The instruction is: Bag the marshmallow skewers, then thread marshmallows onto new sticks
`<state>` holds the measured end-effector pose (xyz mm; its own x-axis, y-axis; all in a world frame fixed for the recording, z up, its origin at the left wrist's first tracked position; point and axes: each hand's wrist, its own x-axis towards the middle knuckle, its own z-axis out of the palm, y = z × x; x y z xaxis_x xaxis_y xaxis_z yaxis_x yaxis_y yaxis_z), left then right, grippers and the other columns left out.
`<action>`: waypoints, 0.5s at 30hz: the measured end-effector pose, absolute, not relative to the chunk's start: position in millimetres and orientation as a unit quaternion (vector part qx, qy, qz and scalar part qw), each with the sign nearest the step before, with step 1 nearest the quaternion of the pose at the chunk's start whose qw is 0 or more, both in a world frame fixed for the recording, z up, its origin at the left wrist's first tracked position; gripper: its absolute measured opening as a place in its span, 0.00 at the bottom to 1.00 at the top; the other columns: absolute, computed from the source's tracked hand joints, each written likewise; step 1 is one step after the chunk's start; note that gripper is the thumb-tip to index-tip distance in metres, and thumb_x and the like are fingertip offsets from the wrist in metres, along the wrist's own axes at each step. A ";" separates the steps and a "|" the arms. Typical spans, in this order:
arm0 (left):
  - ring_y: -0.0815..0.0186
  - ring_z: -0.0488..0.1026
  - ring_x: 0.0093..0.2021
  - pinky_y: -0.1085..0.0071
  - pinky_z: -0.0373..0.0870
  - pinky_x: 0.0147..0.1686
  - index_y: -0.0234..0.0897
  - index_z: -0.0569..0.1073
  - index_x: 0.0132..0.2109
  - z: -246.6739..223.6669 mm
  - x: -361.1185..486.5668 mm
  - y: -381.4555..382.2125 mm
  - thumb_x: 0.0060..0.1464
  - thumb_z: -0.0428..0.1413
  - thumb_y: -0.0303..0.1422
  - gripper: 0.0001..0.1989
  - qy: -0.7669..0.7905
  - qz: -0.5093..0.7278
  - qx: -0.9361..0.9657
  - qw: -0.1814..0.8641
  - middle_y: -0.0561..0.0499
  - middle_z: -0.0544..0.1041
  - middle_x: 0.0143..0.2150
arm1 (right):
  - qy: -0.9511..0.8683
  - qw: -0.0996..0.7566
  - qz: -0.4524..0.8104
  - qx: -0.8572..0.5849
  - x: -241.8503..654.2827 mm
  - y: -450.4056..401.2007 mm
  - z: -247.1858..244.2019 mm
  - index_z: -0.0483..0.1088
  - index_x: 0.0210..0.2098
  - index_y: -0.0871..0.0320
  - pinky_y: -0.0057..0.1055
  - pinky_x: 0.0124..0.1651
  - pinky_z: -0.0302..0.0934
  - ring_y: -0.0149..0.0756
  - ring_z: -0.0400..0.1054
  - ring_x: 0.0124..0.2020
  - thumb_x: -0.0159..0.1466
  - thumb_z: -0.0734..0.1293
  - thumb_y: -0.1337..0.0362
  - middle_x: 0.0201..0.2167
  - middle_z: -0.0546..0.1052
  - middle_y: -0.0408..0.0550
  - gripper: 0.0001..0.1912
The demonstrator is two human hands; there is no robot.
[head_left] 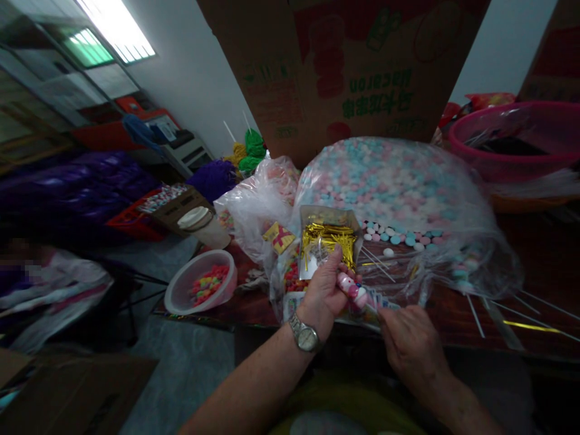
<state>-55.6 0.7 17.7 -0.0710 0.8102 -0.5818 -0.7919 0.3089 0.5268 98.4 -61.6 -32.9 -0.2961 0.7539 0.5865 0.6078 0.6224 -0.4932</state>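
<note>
Over the table's front edge, my left hand [325,287], with a watch at the wrist, is closed around a pink and white candy stick [354,291] in a clear wrapper. My right hand [412,338] pinches the lower end of that wrapper, to the right of the candy; whether a stick lies inside the pinch is hidden. Just beyond my left hand stands an open box of gold twist ties [342,238]. Behind it, a large clear bag [389,187] bulges with pink, blue and white candies, some loose at its mouth.
A translucent bowl [170,293] with colourful gummy candies sits at the table's left end, near a lidded tub [208,229]. White sticks [475,317] lie at right. A cardboard box [353,78] and pink basin [512,163] stand behind. Another person [58,284] is at far left.
</note>
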 end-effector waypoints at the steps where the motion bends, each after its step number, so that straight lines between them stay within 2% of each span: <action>1: 0.72 0.65 0.17 0.72 0.68 0.23 0.34 0.65 0.26 18.8 -57.3 -0.5 0.47 0.61 0.37 0.14 0.432 0.579 0.018 0.691 0.58 0.64 0.16 | -0.785 0.407 0.152 -0.441 99.4 -61.1 -30.6 0.68 0.28 0.59 0.30 0.29 0.50 0.32 0.59 0.22 0.64 0.56 0.66 0.19 0.68 0.44 0.12; 3: 0.70 0.68 0.21 0.70 0.69 0.26 0.33 0.67 0.29 21.4 -62.0 -2.9 0.45 0.62 0.36 0.12 0.408 0.548 0.042 0.729 0.55 0.68 0.20 | -0.729 0.373 0.338 -0.464 102.5 -60.4 -24.6 0.65 0.28 0.58 0.27 0.25 0.50 0.30 0.58 0.20 0.65 0.55 0.59 0.18 0.66 0.42 0.14; 6: 0.67 0.72 0.26 0.67 0.71 0.31 0.34 0.70 0.34 22.8 -65.6 -4.7 0.43 0.63 0.34 0.12 0.365 0.533 0.090 0.758 0.51 0.73 0.26 | -0.596 0.303 0.584 -0.460 104.7 -61.2 -18.3 0.60 0.25 0.56 0.24 0.18 0.43 0.26 0.50 0.15 0.64 0.55 0.49 0.14 0.57 0.36 0.19; 9: 0.69 0.70 0.23 0.67 0.71 0.31 0.36 0.71 0.35 21.6 -61.8 -2.1 0.42 0.63 0.34 0.12 0.357 0.567 0.116 0.733 0.56 0.70 0.21 | -0.524 0.291 0.661 -0.451 98.2 -65.1 -20.3 0.60 0.25 0.56 0.24 0.17 0.36 0.24 0.45 0.14 0.61 0.58 0.45 0.13 0.53 0.33 0.21; 12: 0.74 0.65 0.19 0.73 0.69 0.28 0.37 0.70 0.34 20.0 -56.9 1.3 0.43 0.63 0.35 0.11 0.351 0.593 0.129 0.713 0.61 0.64 0.17 | -0.511 0.307 0.678 -0.429 86.4 -69.6 -25.6 0.62 0.27 0.58 0.23 0.17 0.35 0.23 0.44 0.14 0.60 0.60 0.46 0.13 0.53 0.33 0.20; 15: 0.75 0.64 0.19 0.73 0.69 0.29 0.39 0.70 0.36 17.5 -54.8 -1.3 0.43 0.62 0.37 0.13 0.309 0.614 0.157 0.709 0.61 0.63 0.18 | -0.434 0.336 0.760 -0.349 75.7 -72.6 -27.3 0.63 0.28 0.58 0.23 0.18 0.41 0.22 0.42 0.12 0.61 0.61 0.50 0.09 0.53 0.31 0.17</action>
